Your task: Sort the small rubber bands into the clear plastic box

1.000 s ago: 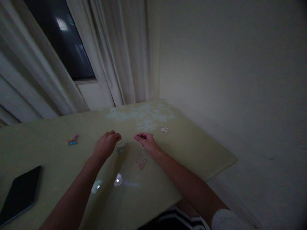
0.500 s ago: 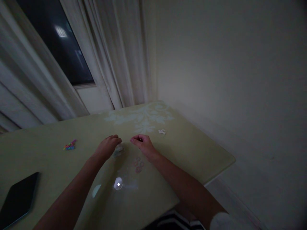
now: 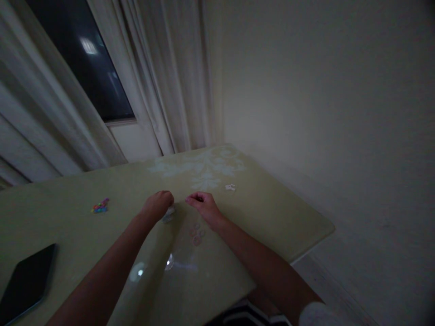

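Note:
Over a small pale, see-through pile [image 3: 168, 214] on the table is my left hand [image 3: 159, 204], its fingers curled down and closed at the pile's far edge. What they grip, if anything, is hidden. A short gap to the right, my right hand [image 3: 205, 208] has thumb and forefinger pinched together, pointing left; anything between the tips is too small to make out. Several small pinkish rings [image 3: 196, 235] lie below and between the hands. Beyond my right hand sits a little cluster of white pieces [image 3: 230, 187].
Several brightly coloured small pieces [image 3: 100, 206] lie to the left on the glossy table [image 3: 272, 217]. A dark tablet-like slab [image 3: 29, 280] rests at the near left. Curtains [image 3: 170, 81] hang behind the table, and a wall [image 3: 322, 113] runs along its right side.
My left hand has shifted slightly right and turned further over the pale pile, covering more of it. The right hand keeps its pinch and has barely moved.

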The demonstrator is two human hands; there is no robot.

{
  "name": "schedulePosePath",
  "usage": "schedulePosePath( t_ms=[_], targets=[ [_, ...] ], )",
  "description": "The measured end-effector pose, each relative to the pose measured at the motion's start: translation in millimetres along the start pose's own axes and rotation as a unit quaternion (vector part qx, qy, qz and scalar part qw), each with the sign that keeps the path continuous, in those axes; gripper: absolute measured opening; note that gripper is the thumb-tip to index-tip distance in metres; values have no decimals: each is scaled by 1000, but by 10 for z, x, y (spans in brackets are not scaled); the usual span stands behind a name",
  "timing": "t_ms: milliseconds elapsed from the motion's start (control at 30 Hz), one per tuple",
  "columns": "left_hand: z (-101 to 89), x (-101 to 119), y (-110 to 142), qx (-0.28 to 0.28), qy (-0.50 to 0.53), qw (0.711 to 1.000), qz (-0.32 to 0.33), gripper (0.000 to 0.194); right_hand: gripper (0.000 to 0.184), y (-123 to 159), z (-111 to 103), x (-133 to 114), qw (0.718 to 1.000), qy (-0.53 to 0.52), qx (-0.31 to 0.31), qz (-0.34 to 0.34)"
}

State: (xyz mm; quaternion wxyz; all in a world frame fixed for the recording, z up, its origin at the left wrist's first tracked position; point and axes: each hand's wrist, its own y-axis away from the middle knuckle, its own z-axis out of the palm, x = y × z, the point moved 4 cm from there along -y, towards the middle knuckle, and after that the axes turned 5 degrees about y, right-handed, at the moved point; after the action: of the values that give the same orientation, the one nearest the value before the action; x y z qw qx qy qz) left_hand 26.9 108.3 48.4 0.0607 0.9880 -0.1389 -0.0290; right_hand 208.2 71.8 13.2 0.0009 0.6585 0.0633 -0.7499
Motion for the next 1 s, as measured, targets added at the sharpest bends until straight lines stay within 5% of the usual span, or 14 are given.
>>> schedulePosePath(
  t_ms=[333,533,667,767,1000],
  targets=[
    [-26,2,-127,-45,8,997,-66,25,22,12,3,-7,1000,4,3,6],
    [9,-54,-206,-60,7,998,-15,26,24,16,5,-18,1000,-6,0,-1],
    [3,-61,-199,-59,14,997,38,10,21,7,7,-11,1000,-6,3,-2],
    [-11,-59,-173,-47,24,996,70,19,22,5,9,-6,1000,-8,1,-1],
    [-158,-202,-97,-5,85,993,80,20,25,7,-13,-6,1000,-4,8,3]
  ],
)
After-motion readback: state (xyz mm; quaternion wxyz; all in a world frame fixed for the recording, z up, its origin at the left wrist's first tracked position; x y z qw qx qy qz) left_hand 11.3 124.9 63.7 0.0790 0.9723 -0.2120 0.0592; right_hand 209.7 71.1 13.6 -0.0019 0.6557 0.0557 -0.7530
